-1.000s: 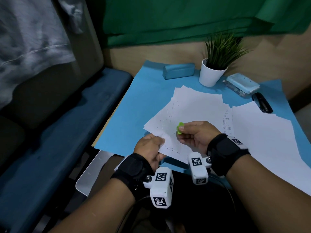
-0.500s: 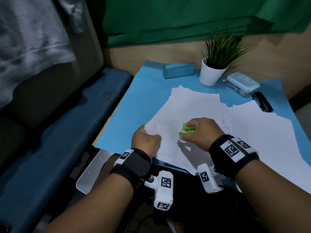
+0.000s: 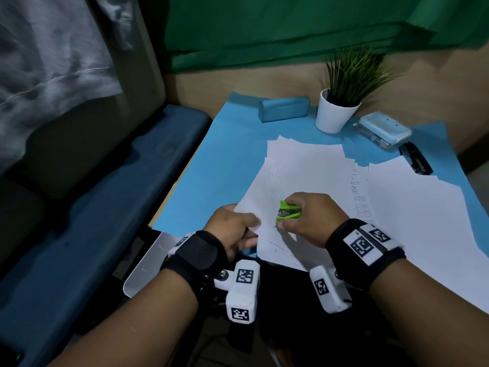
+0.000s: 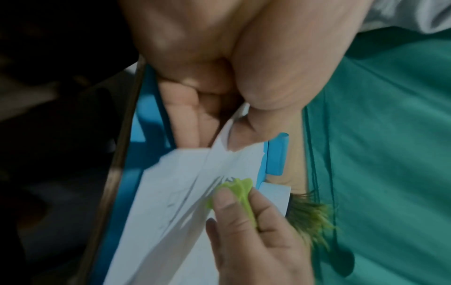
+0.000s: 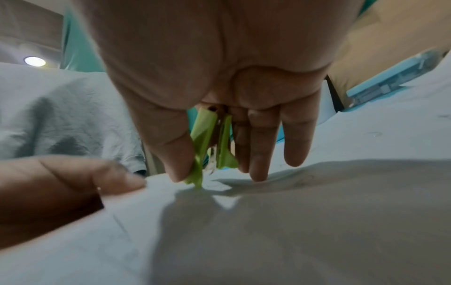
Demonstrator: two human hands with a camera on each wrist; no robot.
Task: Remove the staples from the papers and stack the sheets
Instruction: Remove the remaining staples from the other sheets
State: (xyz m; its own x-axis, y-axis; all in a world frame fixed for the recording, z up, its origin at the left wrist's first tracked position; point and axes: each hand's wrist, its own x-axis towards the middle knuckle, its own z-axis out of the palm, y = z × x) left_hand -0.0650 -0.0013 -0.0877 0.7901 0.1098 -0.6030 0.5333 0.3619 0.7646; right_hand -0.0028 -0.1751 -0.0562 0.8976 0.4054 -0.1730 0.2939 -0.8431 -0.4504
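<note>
Right hand (image 3: 312, 218) grip pinching green plastic staple remover (image 3: 288, 211), left hand (image 3: 232, 229) pinching thin paper corner (image 3: 252, 224)

1. My left hand (image 3: 232, 229) pinches the paper corner (image 4: 229, 133) between thumb and curled fingers.
2. My right hand (image 3: 312, 218) grips the green staple remover (image 3: 288, 211), knuckles up, tip down on the sheet.
</note>
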